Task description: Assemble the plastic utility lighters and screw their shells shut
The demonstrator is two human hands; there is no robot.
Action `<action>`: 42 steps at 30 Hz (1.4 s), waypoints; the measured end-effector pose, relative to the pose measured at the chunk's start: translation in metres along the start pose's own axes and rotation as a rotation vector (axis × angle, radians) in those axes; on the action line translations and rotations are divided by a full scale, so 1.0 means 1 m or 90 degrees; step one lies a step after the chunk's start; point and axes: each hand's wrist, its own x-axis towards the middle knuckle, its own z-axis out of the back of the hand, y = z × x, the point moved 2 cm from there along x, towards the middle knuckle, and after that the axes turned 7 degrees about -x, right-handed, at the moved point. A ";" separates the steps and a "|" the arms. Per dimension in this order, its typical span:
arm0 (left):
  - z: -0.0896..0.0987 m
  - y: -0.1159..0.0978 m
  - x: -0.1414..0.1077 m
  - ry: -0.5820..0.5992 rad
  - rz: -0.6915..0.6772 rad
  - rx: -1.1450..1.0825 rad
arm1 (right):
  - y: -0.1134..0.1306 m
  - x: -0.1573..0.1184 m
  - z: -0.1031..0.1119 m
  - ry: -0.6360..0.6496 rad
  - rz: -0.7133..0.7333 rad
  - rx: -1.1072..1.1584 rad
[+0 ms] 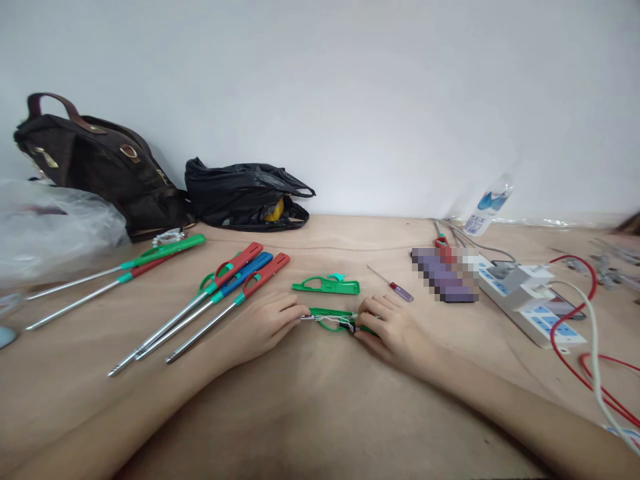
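Note:
On the table before me lies the opened green handle of a long gas lighter (327,311), with white wires (330,321) and a dark part inside. The fingertips of my left hand (280,319) pinch its left end, by a short metal piece. My right hand (393,331) closes around the right end and hides much of it. Just beyond lies a loose green half shell (341,287), a small teal piece (337,276) touching its far edge. A small screwdriver (401,292) with a purple-red handle rests beyond my right hand.
Several long lighters (227,287) with metal rods lie at left. Behind them are a dark bag (95,167), a black plastic bag (235,193) and a clear bag (60,220). At right are a power strip (545,325), red cable (554,333), pixelated purple object (445,277) and bottle (489,205).

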 end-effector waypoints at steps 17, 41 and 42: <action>-0.004 -0.001 0.001 -0.017 0.002 -0.043 | -0.008 0.002 0.000 0.012 -0.016 0.085; -0.004 -0.006 0.005 -0.078 -0.030 0.038 | -0.015 0.012 0.001 0.048 -0.086 0.173; -0.004 -0.005 0.005 -0.079 -0.030 0.038 | -0.018 0.016 0.001 0.056 -0.089 0.181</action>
